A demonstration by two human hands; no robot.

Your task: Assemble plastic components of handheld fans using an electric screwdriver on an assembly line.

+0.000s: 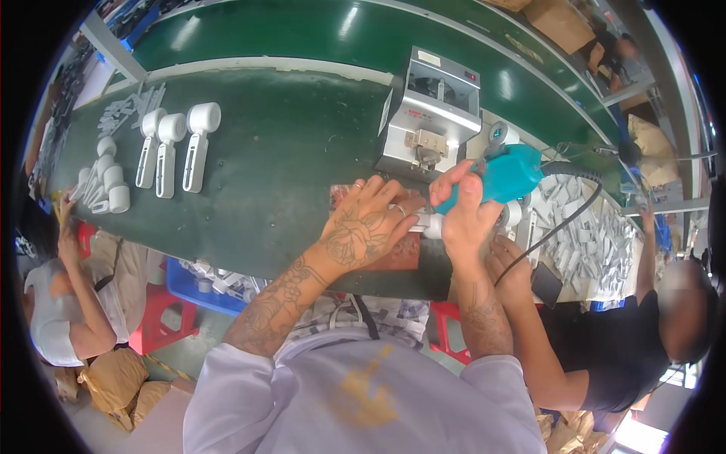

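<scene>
My left hand (367, 223) lies over a white plastic part with a round head (431, 225), its fingers closed on the part above a red mat (402, 256). My right hand (467, 212) is wrapped round a teal corded electric screwdriver (499, 178), just right of the white part. The tool's tip is hidden by the hand. Much of the white part also lies beneath my fingers. Farther left on the green bench (265, 144) rest three white devices with round heads and long handles (200, 144).
A grey metal machine (429, 113) stands behind my hands. White parts (590, 234) are heaped at right, and a black cable (563, 225) hangs there. Co-workers sit close on both sides; one person's hand (510, 268) is near my right forearm. A blue bin (193, 281) sits below the bench edge.
</scene>
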